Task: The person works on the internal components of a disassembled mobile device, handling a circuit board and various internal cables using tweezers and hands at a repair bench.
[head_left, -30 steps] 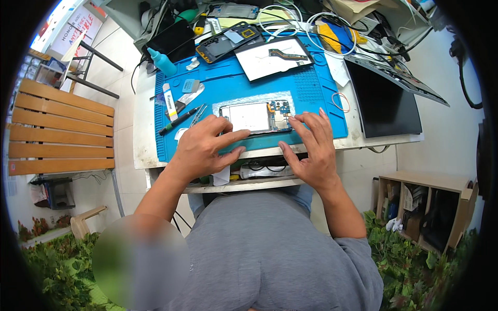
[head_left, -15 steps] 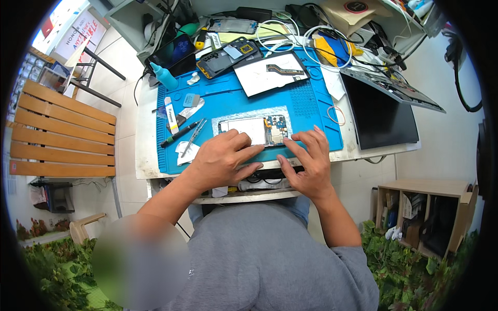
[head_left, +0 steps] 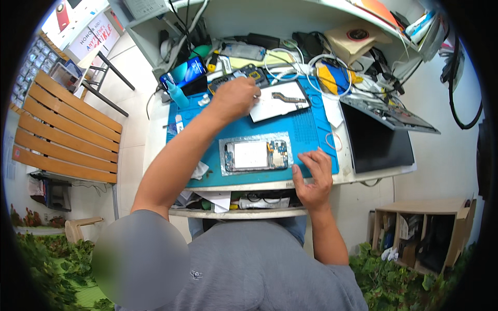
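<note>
My left hand (head_left: 234,97) reaches across the blue mat (head_left: 308,129) to the dark phone housing (head_left: 252,73) and the white panel with a flex cable (head_left: 275,109); its fingers are curled, their grip hidden behind the hand. An opened phone (head_left: 251,154), showing its circuit board and a white rectangular part, lies on a translucent bubble sheet (head_left: 224,155). Just right of it, my right hand (head_left: 314,176) is open near the mat's front edge, fingers loosely bent and apart. A light-blue bottle (head_left: 178,96) stands left of my left hand, beside a lit screen (head_left: 184,73).
Coiled white cables (head_left: 329,67) and mixed parts crowd the desk's back below a shelf. An open-hinged screen (head_left: 381,150) occupies the desk's right end. A wooden slatted bench (head_left: 67,129) is at left, a small cubby cabinet (head_left: 423,233) at lower right.
My left hand has left the opened phone and moved up and forward to the parts at the back. My view has shifted, and the screen at back left is now lit.
</note>
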Available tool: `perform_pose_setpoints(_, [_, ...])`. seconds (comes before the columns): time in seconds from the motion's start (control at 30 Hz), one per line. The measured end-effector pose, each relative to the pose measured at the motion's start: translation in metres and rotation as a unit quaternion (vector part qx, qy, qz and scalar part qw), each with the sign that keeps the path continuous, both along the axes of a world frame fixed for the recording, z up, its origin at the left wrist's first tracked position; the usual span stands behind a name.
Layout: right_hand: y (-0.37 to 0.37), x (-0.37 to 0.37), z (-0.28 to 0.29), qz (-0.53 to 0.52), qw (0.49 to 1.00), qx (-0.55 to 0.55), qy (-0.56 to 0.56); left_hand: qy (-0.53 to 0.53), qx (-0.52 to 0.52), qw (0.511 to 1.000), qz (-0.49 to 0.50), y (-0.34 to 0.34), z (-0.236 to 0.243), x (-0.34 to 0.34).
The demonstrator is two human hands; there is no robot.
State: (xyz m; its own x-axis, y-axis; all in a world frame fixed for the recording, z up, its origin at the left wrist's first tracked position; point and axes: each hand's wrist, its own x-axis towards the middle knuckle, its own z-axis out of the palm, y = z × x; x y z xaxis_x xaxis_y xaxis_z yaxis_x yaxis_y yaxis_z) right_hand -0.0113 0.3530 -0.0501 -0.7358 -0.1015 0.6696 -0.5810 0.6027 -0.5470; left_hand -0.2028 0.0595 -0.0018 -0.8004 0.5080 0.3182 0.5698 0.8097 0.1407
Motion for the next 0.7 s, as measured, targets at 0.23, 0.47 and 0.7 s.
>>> perform_pose_setpoints(0.23, [-0.001,0.002,-0.003,-0.007,1.0,0.009,-0.004,-0.046,-0.052,0.997,0.022,0.023,-0.009,-0.02])
perform_pose_setpoints(0.47, [-0.004,0.002,-0.004,-0.002,1.0,0.024,-0.01,-0.093,-0.098,0.991,-0.023,0.021,0.004,-0.026])
perform_pose_setpoints(0.7, [0.0,0.002,-0.005,-0.013,0.999,0.033,-0.012,0.035,-0.026,0.998,-0.043,0.018,0.01,-0.024])
